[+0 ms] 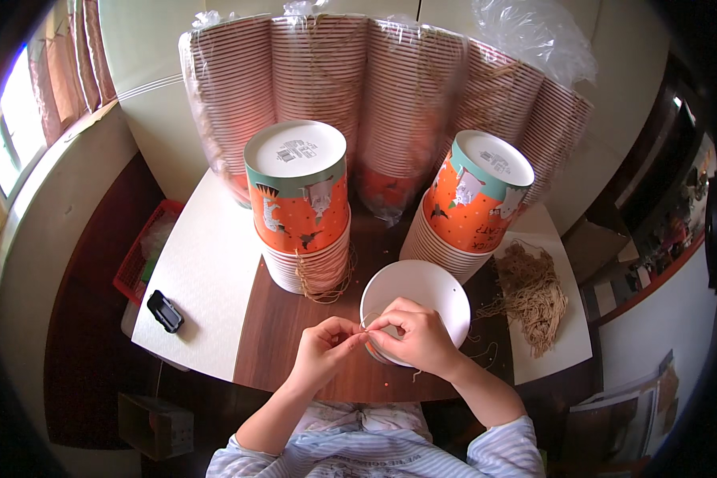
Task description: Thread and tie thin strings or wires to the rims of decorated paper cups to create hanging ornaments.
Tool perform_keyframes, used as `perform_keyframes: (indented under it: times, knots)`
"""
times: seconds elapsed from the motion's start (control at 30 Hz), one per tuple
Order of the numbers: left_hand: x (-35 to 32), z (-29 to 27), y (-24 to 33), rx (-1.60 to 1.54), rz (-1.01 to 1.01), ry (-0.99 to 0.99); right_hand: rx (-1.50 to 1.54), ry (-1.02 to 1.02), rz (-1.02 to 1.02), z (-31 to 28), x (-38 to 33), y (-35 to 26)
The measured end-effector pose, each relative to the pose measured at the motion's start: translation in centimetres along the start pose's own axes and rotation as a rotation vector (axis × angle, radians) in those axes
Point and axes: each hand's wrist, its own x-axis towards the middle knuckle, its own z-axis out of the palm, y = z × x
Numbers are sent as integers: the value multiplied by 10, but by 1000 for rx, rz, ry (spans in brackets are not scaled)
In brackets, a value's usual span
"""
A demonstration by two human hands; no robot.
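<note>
Both hands pinch a thin string [366, 323] at table's [207, 271] near edge: left hand [324, 349] w/ fingertips narrow, right hand [417, 338] also steadying upturned white cup [416, 307], prob. so string can be threaded. Cup stacks behind; twine pile [530, 295] at right edge.

The right hand [418, 338] covers the white paper cup's [422, 291] near rim, and the string between the fingertips is too thin to trace.

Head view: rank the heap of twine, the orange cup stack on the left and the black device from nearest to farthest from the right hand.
From the right hand:
1. Heap of twine, on the white mat to its right.
2. Orange cup stack, upside down, ahead and to the left.
3. Black device, far left on the other white mat.
</note>
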Motion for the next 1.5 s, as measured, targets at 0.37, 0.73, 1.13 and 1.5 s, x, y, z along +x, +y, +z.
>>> perform_keyframes:
  times: [0.37, 0.73, 1.13, 1.5]
  knots:
    - [-1, -8, 8, -472, -365, -162, 6, -9, -15, -3, -5, 4]
    - [-4, -6, 15, -610, -472, -201, -82, 14, -293, -12, -8, -12]
    - [-6, -5, 18, -490, -422, -180, -88, 118, -285, -5, -6, -9]
    - [-3, -4, 12, 213, 235, -171, 385, -37, 105, -8, -7, -6]
